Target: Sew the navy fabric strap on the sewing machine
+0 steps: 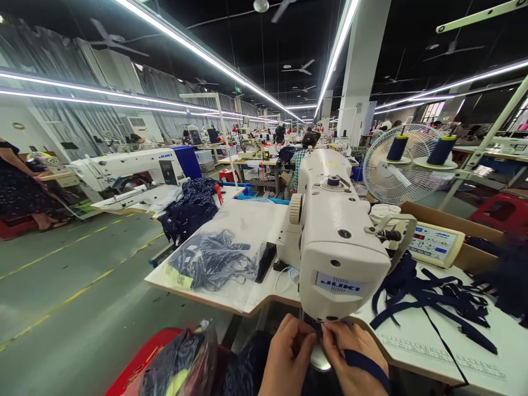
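Observation:
My left hand (289, 355) and my right hand (355, 357) meet just under the head of a white sewing machine (334, 242), at its needle end. The fingers of both are pinched together on a navy fabric strip (365, 366), which runs over my right hand toward the lower right. The needle itself is hidden behind the machine head. A heap of loose navy strips (429, 297) lies on the white table (474, 352) to the right of the machine.
A clear plastic bag of navy pieces (214, 261) lies on the table left of the machine. A control panel (435, 243), a cardboard box (474, 225) and a fan (398, 162) stand behind. A red bin (142, 360) with bagged fabric sits lower left. Other workers sit at further machines; an aisle runs left.

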Demonstrator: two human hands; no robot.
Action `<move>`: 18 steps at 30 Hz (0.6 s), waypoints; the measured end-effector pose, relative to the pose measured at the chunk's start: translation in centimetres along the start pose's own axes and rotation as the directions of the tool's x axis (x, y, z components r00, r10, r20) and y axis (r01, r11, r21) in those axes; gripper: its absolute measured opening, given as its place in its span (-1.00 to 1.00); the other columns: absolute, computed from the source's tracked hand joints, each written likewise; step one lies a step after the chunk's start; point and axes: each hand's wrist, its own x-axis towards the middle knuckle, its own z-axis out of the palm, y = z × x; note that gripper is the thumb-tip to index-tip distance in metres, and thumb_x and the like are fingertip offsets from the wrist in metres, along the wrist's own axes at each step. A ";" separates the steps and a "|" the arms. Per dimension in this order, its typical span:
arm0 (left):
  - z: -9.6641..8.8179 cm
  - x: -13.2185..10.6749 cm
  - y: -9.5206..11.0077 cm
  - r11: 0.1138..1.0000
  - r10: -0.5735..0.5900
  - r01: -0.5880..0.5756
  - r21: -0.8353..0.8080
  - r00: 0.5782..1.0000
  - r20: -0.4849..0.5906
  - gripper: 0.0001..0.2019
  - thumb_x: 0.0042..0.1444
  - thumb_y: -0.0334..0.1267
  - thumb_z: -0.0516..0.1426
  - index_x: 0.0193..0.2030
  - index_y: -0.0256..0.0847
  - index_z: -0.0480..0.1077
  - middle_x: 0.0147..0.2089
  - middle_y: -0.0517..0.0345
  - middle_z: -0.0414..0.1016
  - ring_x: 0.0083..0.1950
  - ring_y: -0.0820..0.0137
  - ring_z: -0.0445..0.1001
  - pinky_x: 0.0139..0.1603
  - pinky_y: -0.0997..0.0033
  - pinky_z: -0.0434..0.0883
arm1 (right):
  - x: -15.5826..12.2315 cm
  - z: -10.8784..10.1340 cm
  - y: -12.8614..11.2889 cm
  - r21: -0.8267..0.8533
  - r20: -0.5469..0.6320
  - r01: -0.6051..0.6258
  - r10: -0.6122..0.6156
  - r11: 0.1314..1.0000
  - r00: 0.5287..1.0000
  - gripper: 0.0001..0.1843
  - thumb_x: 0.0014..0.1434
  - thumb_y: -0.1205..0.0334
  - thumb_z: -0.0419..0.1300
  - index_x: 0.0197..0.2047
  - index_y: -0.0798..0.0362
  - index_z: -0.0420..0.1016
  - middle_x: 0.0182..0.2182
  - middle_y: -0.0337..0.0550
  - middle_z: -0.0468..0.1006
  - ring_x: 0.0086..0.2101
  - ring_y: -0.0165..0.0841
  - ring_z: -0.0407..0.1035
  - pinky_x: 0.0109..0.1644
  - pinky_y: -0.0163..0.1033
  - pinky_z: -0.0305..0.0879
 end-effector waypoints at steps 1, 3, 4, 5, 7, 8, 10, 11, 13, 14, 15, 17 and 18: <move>0.0 0.0 0.0 1.000 0.000 0.000 -0.004 1.000 0.002 -0.80 0.21 -0.17 0.14 -0.39 -0.19 0.44 -0.36 0.20 0.30 -0.40 0.44 0.28 -0.39 0.48 0.19 | 0.1 0.0 0.0 -0.009 0.002 0.006 -0.006 1.000 1.000 -0.68 0.36 0.08 0.03 -0.25 -0.11 0.61 -0.47 -0.19 0.57 -0.48 -0.27 0.43 -0.36 -0.23 0.29; 0.0 0.0 -0.1 1.000 -0.005 0.005 -0.014 1.000 0.010 -0.79 0.22 -0.15 0.13 -0.39 -0.18 0.44 -0.36 0.19 0.30 -0.38 0.42 0.30 -0.38 0.48 0.20 | 0.2 -0.1 0.1 -0.031 0.028 0.011 -0.010 0.999 1.000 -0.68 0.35 0.08 0.03 -0.24 -0.12 0.61 -0.47 -0.18 0.56 -0.50 -0.28 0.43 -0.39 -0.25 0.30; 0.0 0.0 -0.1 1.000 -0.008 0.009 -0.021 1.000 0.015 -0.78 0.22 -0.14 0.13 -0.39 -0.18 0.44 -0.35 0.18 0.31 -0.36 0.41 0.31 -0.37 0.47 0.21 | 0.2 -0.1 0.1 -0.045 0.050 0.009 -0.007 0.999 0.999 -0.68 0.34 0.07 0.02 -0.24 -0.14 0.61 -0.46 -0.17 0.56 -0.50 -0.28 0.44 -0.42 -0.26 0.30; 0.0 0.0 -0.2 0.999 -0.012 0.013 -0.030 1.000 0.020 -0.77 0.23 -0.12 0.12 -0.38 -0.18 0.44 -0.34 0.17 0.31 -0.35 0.40 0.33 -0.36 0.47 0.22 | 0.2 -0.2 0.1 -0.059 0.073 0.011 -0.007 0.998 0.997 -0.68 0.34 0.07 0.01 -0.24 -0.15 0.61 -0.46 -0.17 0.56 -0.51 -0.28 0.44 -0.46 -0.28 0.30; 0.0 0.0 -0.2 0.999 -0.019 0.020 -0.040 1.000 0.024 -0.76 0.23 -0.11 0.12 -0.38 -0.18 0.44 -0.33 0.16 0.32 -0.33 0.39 0.34 -0.34 0.46 0.23 | 0.3 -0.3 0.2 -0.079 0.111 0.014 -0.005 0.997 0.994 -0.67 0.33 0.06 -0.01 -0.24 -0.17 0.60 -0.44 -0.16 0.57 -0.52 -0.28 0.45 -0.53 -0.31 0.27; 0.0 0.0 -0.1 0.999 -0.019 0.020 -0.039 0.999 0.025 -0.76 0.24 -0.11 0.12 -0.37 -0.18 0.44 -0.33 0.16 0.32 -0.34 0.39 0.34 -0.34 0.46 0.23 | 0.3 -0.4 0.2 -0.084 0.120 0.015 -0.004 0.996 0.993 -0.66 0.33 0.06 -0.02 -0.24 -0.17 0.60 -0.44 -0.16 0.57 -0.52 -0.28 0.45 -0.54 -0.32 0.27; 0.0 0.0 0.0 0.999 -0.016 0.017 -0.033 1.000 0.024 -0.77 0.23 -0.12 0.12 -0.38 -0.18 0.44 -0.33 0.16 0.31 -0.35 0.40 0.32 -0.35 0.46 0.21 | 0.3 -0.5 0.1 -0.087 0.120 0.014 -0.004 0.996 0.993 -0.63 0.34 0.06 -0.04 -0.24 -0.17 0.60 -0.43 -0.14 0.57 -0.51 -0.28 0.46 -0.54 -0.32 0.29; 0.0 0.0 0.0 0.999 -0.016 0.016 -0.031 1.000 0.022 -0.77 0.23 -0.12 0.12 -0.38 -0.18 0.44 -0.34 0.17 0.31 -0.35 0.40 0.32 -0.36 0.46 0.21 | 0.3 -0.6 0.1 -0.086 0.120 0.016 -0.005 0.996 0.993 -0.62 0.35 0.06 -0.05 -0.24 -0.16 0.60 -0.43 -0.13 0.57 -0.51 -0.28 0.46 -0.54 -0.32 0.29; 0.0 0.0 -0.1 0.999 -0.014 0.015 -0.031 1.000 0.017 -0.78 0.23 -0.14 0.12 -0.38 -0.17 0.44 -0.34 0.17 0.31 -0.36 0.41 0.32 -0.37 0.46 0.20 | 0.4 -0.7 0.0 -0.081 0.108 0.019 -0.011 0.996 0.994 -0.59 0.36 0.05 -0.08 -0.24 -0.15 0.60 -0.42 -0.11 0.58 -0.51 -0.29 0.46 -0.53 -0.32 0.30; 0.0 0.0 -0.1 0.999 -0.012 0.013 -0.029 1.000 0.016 -0.79 0.23 -0.15 0.12 -0.38 -0.17 0.44 -0.34 0.17 0.31 -0.36 0.41 0.32 -0.37 0.47 0.20 | 0.5 -0.7 -0.1 -0.077 0.099 0.022 -0.015 0.997 0.995 -0.58 0.37 0.04 -0.08 -0.23 -0.14 0.60 -0.41 -0.11 0.58 -0.51 -0.29 0.46 -0.52 -0.32 0.31; 0.0 0.0 -0.2 1.000 -0.009 0.010 -0.027 1.000 0.017 -0.79 0.23 -0.16 0.12 -0.38 -0.17 0.44 -0.34 0.17 0.31 -0.36 0.41 0.32 -0.37 0.47 0.20 | 0.6 -0.7 -0.2 -0.073 0.089 0.022 -0.015 0.997 0.996 -0.57 0.38 0.04 -0.09 -0.24 -0.13 0.61 -0.42 -0.11 0.58 -0.51 -0.29 0.46 -0.50 -0.31 0.32; 0.0 0.0 -0.5 1.000 0.003 -0.003 -0.021 1.000 0.023 -0.79 0.23 -0.15 0.11 -0.37 -0.18 0.44 -0.34 0.17 0.30 -0.36 0.41 0.32 -0.38 0.47 0.20 | 0.6 -0.7 -0.3 -0.072 0.086 0.017 -0.011 0.997 0.996 -0.57 0.39 0.03 -0.09 -0.24 -0.13 0.61 -0.43 -0.11 0.57 -0.50 -0.29 0.45 -0.48 -0.30 0.33; 0.0 0.1 -0.6 1.000 0.012 -0.012 -0.017 1.000 0.026 -0.78 0.23 -0.14 0.11 -0.37 -0.18 0.44 -0.34 0.17 0.30 -0.37 0.41 0.31 -0.38 0.47 0.20 | 0.6 -0.7 -0.3 -0.072 0.093 0.016 -0.009 0.997 0.996 -0.57 0.38 0.03 -0.09 -0.24 -0.14 0.61 -0.43 -0.12 0.57 -0.51 -0.29 0.46 -0.48 -0.30 0.34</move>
